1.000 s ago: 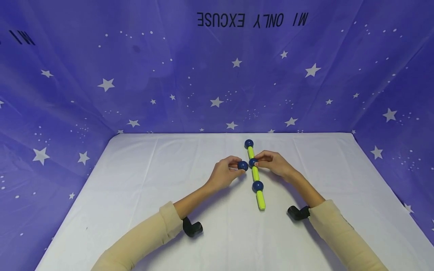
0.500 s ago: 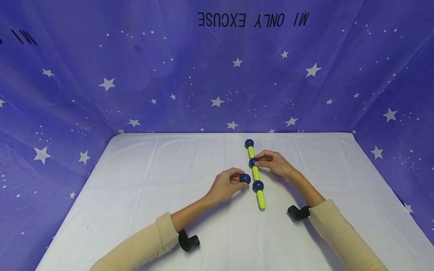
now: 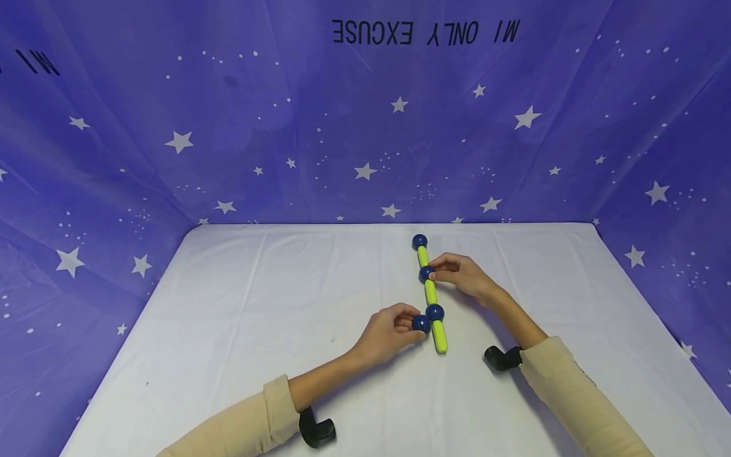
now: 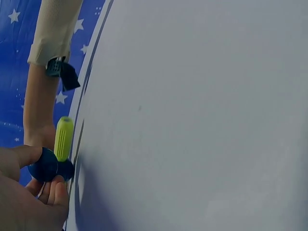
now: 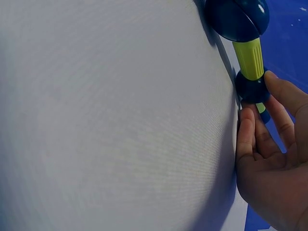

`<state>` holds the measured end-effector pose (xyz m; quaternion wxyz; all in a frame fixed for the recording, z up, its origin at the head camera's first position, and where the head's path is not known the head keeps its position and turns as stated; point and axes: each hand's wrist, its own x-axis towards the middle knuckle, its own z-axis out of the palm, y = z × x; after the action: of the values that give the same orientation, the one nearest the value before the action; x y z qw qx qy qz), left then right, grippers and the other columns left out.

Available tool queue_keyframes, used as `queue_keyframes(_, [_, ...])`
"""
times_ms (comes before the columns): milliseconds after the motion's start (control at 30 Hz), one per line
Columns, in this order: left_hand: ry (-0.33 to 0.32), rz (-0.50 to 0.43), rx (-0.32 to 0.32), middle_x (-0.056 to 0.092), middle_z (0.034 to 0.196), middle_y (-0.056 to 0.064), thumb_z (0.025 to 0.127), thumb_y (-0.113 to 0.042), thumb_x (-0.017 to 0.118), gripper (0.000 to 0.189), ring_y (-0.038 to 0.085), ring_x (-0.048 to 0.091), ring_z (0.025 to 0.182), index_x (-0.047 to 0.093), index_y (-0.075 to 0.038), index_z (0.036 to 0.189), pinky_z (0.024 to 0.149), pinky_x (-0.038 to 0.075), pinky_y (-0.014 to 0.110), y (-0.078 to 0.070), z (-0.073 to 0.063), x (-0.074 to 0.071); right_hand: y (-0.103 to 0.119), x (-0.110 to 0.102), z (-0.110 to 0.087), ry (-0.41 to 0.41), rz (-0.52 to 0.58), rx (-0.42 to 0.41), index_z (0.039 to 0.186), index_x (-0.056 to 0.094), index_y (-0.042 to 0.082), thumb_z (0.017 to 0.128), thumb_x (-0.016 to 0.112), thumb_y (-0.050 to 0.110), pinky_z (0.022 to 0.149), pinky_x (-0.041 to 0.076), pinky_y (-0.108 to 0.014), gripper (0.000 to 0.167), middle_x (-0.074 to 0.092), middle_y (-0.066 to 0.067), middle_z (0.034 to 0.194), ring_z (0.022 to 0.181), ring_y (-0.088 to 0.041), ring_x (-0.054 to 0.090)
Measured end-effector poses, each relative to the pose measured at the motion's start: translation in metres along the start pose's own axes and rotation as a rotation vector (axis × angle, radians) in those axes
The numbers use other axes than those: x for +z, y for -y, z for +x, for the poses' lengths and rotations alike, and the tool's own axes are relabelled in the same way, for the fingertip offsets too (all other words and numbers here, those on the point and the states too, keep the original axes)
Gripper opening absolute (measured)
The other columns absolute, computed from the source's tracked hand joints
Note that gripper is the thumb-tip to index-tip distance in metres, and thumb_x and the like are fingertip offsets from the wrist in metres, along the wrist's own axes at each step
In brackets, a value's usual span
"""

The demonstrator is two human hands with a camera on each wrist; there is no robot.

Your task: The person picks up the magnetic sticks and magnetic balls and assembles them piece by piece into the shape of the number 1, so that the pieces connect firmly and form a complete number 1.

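A chain of blue balls and yellow-green rods runs front to back on the white table. At its far end is a blue ball point(image 3: 419, 241); the nearest piece is a yellow-green rod point(image 3: 440, 337). My right hand point(image 3: 464, 277) pinches the chain's middle ball point(image 5: 251, 87) between thumb and fingers. A separate blue ball point(image 3: 421, 324) is pinched in my left hand point(image 3: 386, 332), right against the chain's front ball point(image 3: 435, 312) on its left side. In the left wrist view the held ball point(image 4: 44, 165) sits beside the base of the front rod point(image 4: 63, 139).
White cloth covers the table point(image 3: 228, 317). Behind and at both sides stands a purple curtain point(image 3: 320, 127) with white stars and lettering. A black wrist mount point(image 3: 317, 429) hangs under the left forearm, another black mount point(image 3: 502, 358) under the right.
My left hand has moved toward the front with its ball, from beside the middle ball to beside the front ball. My right hand stays on the middle ball.
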<state>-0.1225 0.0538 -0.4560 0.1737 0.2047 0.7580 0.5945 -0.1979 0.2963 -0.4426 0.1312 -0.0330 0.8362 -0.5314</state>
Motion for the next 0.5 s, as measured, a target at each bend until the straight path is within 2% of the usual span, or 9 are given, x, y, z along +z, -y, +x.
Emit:
queue_keyframes(100, [0.009,-0.023,-0.002,0.069,0.097,0.002,0.086,-0.005,0.078,0.031,0.01,0.066,0.089,0.066,0.001,0.114,0.08,0.054,0.021,0.0,-0.004,0.004,-0.011,-0.001,0.005,-0.008,-0.005,0.0,0.126,0.064,0.001,0.094,0.072,0.017,0.097,0.041,-0.045,0.037,0.068,-0.013,0.115,0.111,-0.029,0.059])
queue_keyframes(267, [0.025,-0.064,-0.009,0.068,0.096,0.001,0.085,-0.005,0.079,0.031,0.01,0.066,0.088,0.066,0.001,0.112,0.079,0.054,0.02,0.002,-0.011,0.01,-0.013,-0.001,0.005,-0.018,-0.008,-0.002,0.126,0.065,0.003,0.093,0.074,0.022,0.097,0.042,-0.043,0.039,0.069,-0.012,0.114,0.109,-0.028,0.06])
queue_keyframes(500, [0.039,-0.094,-0.022,0.069,0.095,0.001,0.084,-0.003,0.079,0.032,0.011,0.066,0.089,0.066,0.001,0.112,0.079,0.054,0.02,0.004,-0.021,0.014,-0.013,0.0,0.004,-0.029,0.014,0.019,0.135,0.056,0.003,0.092,0.075,0.025,0.104,0.04,-0.049,0.052,0.066,-0.016,0.123,0.119,-0.033,0.057])
